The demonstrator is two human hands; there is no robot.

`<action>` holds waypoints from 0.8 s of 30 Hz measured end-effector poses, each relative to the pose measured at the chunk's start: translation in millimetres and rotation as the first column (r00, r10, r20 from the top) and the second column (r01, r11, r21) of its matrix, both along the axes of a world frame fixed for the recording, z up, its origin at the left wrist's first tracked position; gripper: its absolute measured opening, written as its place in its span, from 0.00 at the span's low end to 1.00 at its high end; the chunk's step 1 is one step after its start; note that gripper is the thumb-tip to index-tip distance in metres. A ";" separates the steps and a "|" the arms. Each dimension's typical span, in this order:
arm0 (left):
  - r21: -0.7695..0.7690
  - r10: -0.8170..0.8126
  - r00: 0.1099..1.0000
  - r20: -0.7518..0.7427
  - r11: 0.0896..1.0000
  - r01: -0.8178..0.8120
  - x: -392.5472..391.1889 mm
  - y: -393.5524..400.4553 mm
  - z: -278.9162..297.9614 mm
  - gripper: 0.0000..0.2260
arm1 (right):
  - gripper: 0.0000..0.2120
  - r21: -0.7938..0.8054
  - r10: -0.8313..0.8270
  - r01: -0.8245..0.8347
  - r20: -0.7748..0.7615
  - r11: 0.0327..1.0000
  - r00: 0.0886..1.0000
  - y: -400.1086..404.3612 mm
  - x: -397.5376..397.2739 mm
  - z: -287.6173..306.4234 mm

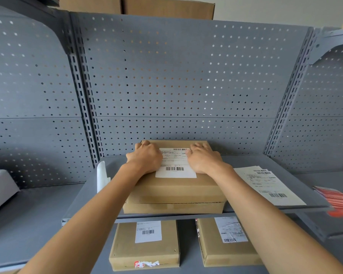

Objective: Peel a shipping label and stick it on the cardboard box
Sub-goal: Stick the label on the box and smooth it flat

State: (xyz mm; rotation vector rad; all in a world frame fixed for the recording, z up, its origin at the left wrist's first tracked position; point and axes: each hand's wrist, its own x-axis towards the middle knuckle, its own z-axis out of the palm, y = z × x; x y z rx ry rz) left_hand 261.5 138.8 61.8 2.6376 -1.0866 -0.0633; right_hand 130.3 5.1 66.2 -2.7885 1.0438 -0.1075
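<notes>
Cardboard box (176, 192), plain brown with a seam along its front, sits on a grey metal shelf (285, 209) against a grey pegboard wall (186, 76). A white shipping label (175, 164) with two barcodes lies flat on its top. Both hands press palm-down on the box top, grasping nothing: left hand (145, 158) over the label's left edge, right hand (204, 158) over its right. Spare label sheets (269, 186) lie beside the box, and two smaller labelled boxes (145, 246) rest on the shelf below.

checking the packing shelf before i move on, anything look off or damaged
The box on the lower shelf, left one, has a torn red and white sticker remnant on its front edge. The label being pressed lies flat and square.
</notes>
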 end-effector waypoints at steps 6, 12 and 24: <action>-0.036 -0.012 1.000 -0.011 0.999 0.012 -2.8 5.4 3.8 0.13 | 0.23 0.017 -0.015 0.015 0.039 1.000 0.999 2.5 -3.2 2.1; 0.006 0.073 0.997 -0.015 0.997 -0.073 -24.0 14.5 6.0 0.31 | 0.34 0.064 -0.164 0.165 -0.021 0.984 0.986 20.6 -9.0 8.8; 0.037 0.080 0.997 -0.023 0.996 -0.079 -25.8 13.8 4.3 0.28 | 0.29 0.030 -0.170 0.172 -0.071 0.985 0.983 38.1 -5.6 6.5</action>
